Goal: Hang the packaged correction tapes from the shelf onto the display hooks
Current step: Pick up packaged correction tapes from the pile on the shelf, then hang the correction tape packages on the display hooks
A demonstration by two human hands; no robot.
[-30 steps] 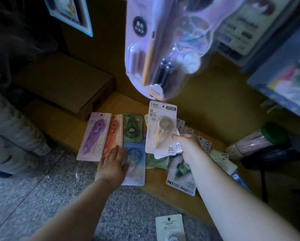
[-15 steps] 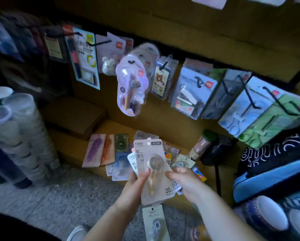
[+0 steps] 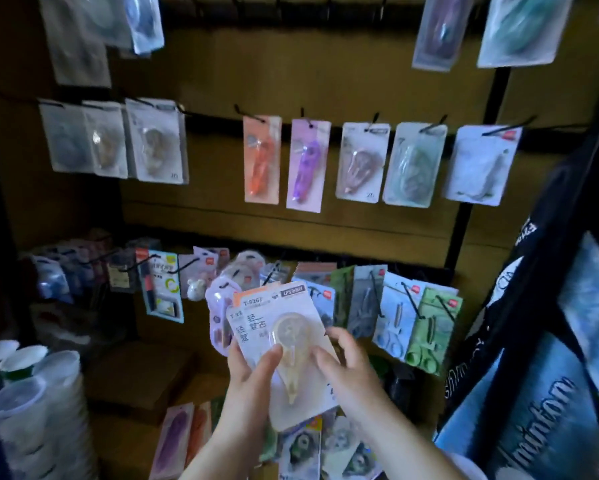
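I hold a small stack of packaged correction tapes (image 3: 284,327) in front of me, the top one a beige tape in a clear blister on a white card. My left hand (image 3: 253,367) grips the stack from the left, thumb across the blister. My right hand (image 3: 343,362) pinches its right edge. More packaged tapes (image 3: 187,438) lie on the wooden shelf below. On the board above, a black rail of display hooks (image 3: 374,119) carries hung tapes: orange (image 3: 260,159), purple (image 3: 306,166), beige (image 3: 360,161) and others.
A lower row of hooks holds scissors packs (image 3: 423,327) and other stationery (image 3: 163,289). Stacked plastic cups (image 3: 31,393) stand at the left. A cardboard box (image 3: 142,375) sits on the shelf. Dark bags (image 3: 551,341) hang close on the right.
My view has tilted up from the shelf to the hook board. My left hand left the shelf and joined my right on the stack, which rose with them.
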